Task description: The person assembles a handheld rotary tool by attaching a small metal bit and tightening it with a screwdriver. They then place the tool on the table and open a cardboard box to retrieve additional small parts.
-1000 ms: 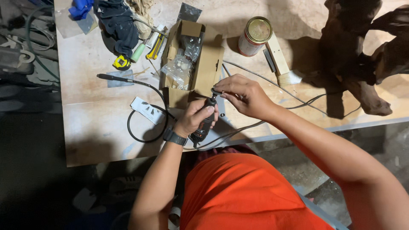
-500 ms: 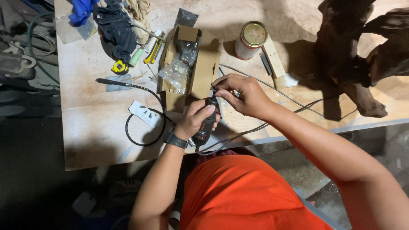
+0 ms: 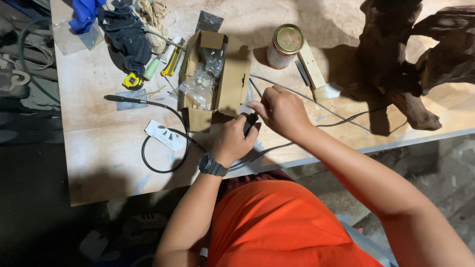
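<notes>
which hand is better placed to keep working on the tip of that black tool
Right, probably. The right hand has its fingers pinched at the front end of the black tool, while the left hand is wrapped around its body, steadying it. The left would have to let go to reach the tip.

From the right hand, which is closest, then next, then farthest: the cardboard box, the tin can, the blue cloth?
Measured from the right hand:
1. Cardboard box, just to its left on the table.
2. Tin can, farther up the table.
3. Blue cloth, in the far top-left corner.
</notes>
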